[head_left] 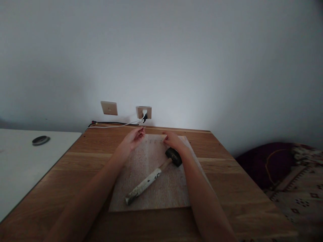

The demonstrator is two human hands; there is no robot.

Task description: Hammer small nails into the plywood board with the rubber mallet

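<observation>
My left hand [136, 136] is over the far left corner of a pale wooden board [151, 191], its fingers curled in a pinch. A thin light sliver shows at the fingertips, too small to name. My right hand [173, 138] hovers at the board's far right part, fingers bent and apart, with nothing visible in them. Between the hands, several small thin nail-like pieces [150, 141] stand in a row near the far edge. A mallet [143, 185] with a black head and a worn white handle lies diagonally across the board, its head close to my right wrist.
The board rests on a wooden table [222, 188] against a wall. A socket [148, 113] with plugs and cables [113, 126] is behind it. At left, a white surface [22, 164] carries a dark ring-shaped object [40, 140]. Patterned fabric [300, 195] lies at right.
</observation>
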